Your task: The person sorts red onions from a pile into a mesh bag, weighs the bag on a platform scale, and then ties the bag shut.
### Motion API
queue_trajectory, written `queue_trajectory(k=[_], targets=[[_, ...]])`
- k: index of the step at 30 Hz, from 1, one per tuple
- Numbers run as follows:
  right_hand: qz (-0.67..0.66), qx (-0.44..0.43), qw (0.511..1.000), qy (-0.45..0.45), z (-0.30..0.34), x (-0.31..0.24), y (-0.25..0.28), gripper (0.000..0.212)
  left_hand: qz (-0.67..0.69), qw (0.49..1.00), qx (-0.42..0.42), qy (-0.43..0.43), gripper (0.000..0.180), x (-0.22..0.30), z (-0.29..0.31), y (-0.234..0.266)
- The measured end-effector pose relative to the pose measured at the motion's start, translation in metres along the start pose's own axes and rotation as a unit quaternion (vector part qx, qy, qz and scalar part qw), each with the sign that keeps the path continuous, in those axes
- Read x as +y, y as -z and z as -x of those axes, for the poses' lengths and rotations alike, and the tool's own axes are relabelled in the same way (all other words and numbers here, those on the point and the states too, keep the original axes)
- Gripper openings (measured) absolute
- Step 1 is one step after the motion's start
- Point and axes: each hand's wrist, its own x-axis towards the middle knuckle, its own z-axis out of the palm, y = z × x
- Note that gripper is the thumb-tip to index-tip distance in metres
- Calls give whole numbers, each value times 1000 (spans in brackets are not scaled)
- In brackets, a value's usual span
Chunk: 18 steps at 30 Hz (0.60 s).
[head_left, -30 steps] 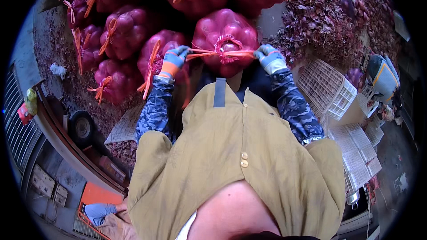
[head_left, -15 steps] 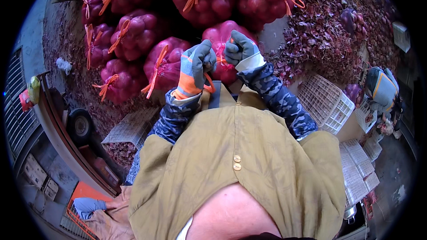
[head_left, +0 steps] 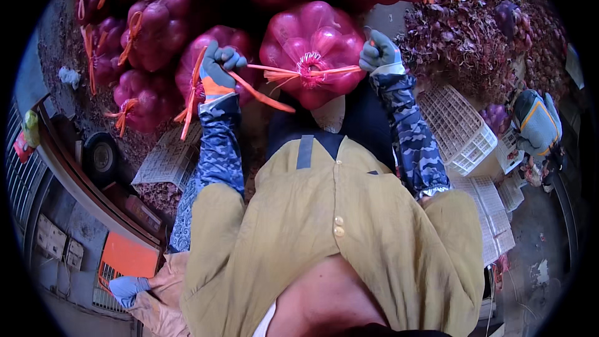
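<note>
A red mesh bag of onions (head_left: 309, 25) stands in front of me, its gathered mouth facing me. An orange tie string (head_left: 340, 72) runs across that mouth and is pulled taut sideways. My left hand (head_left: 219, 65), in a grey, blue and orange work glove, is closed on the string's left end, and a loose orange tail hangs from it. On the bag's right side my right hand (head_left: 380, 55), gloved alike, is closed on the other end. A thin dark curved piece sticks up above its fingers; I cannot make out what it is.
More tied onion bags (head_left: 150, 28) crowd the left and far side. Loose onion skins (head_left: 455, 37) cover the ground at right. White plastic crates (head_left: 458, 128) stand right, another (head_left: 168, 156) left. A wheel (head_left: 102, 158) is at left; other people (head_left: 536, 125) are at both sides.
My hands have moved apart, left and right, from close together over the bag's mouth. The string between them is now stretched out straight. The view has shifted, showing more of the bag.
</note>
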Motion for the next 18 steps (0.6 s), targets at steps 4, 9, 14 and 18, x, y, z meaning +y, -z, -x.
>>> queue_trajectory(k=[4, 9, 14, 18], targets=[[445, -50, 877, 177, 36, -9, -86, 25, -460, 848, -171, -199, 30, 61, 67, -123], [483, -85, 819, 297, 33, 7, -115, 29, -519, 675, -400, -339, 20, 36, 105, -213], [117, 113, 982, 101, 14, 2, -85, 17, -580, 495, 32, -646, 37, 62, 92, -178], [-39, 106, 986, -122, 7, -3, -52, 28, -598, 530, -88, -594, 35, 4, 107, -127]])
